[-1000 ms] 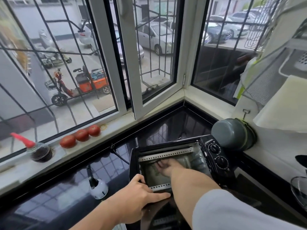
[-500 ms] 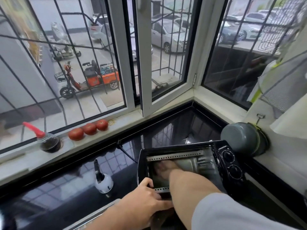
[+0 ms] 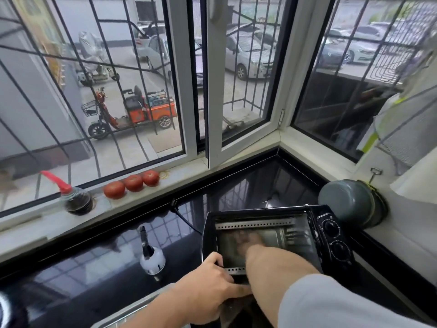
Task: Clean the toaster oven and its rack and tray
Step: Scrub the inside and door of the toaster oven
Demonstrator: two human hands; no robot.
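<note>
A black toaster oven [image 3: 331,235] stands on the dark counter with its door folded down toward me. My right hand [image 3: 248,241] is reached deep inside the cavity, blurred by motion. Whether it holds anything cannot be told. Perforated metal strips [image 3: 255,224] line the top and bottom of the opening. My left hand [image 3: 208,287] rests on the oven's front lower-left corner, thumb on the frame and fingers laid along the bottom edge. No rack or tray is visible.
A small white spray bottle [image 3: 151,258] stands left of the oven. The oven's cord [image 3: 184,218] runs to the sill, where three tomatoes [image 3: 133,183] and a dark sauce bottle [image 3: 75,201] sit. A grey pot [image 3: 350,204] lies right of the oven. A metal rim [image 3: 132,311] shows near me.
My right hand has shifted inside the oven, from the lower middle toward the back, and is now blurred. The left hand stays on the corner. The camera has tilted slightly.
</note>
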